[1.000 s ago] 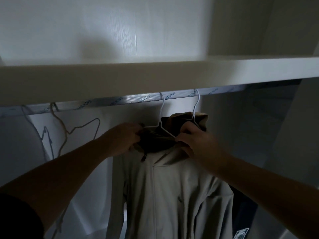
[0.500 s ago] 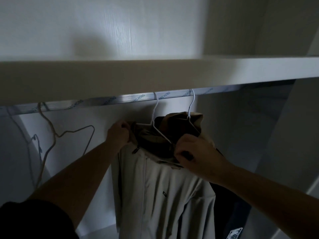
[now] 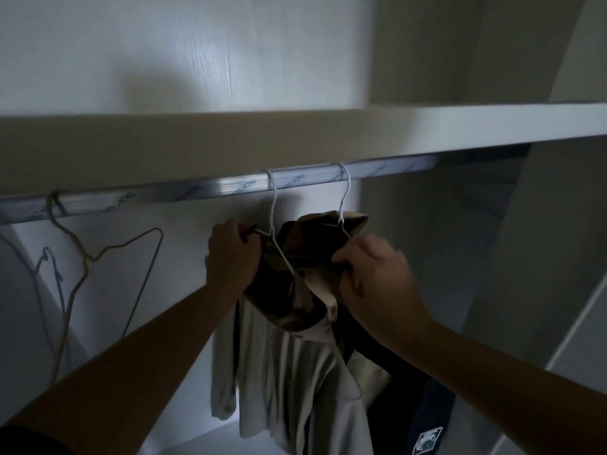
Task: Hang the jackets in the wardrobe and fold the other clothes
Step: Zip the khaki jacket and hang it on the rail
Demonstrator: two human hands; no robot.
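The pale beige zip jacket (image 3: 295, 372) is hanging on a thin white wire hanger (image 3: 272, 218) hooked over the silver clothes rail (image 3: 203, 192), long axis dropping straight down from the rail, collar topmost. Below the rail the left hand (image 3: 231, 257) is gripping the hanger's shoulder with the cloth, and the right hand (image 3: 374, 280) is pinching the bunched collar, hands apart, hook between them. Left is sitting nearer the rail; the smoothing, I'd judge, is going to run along it.
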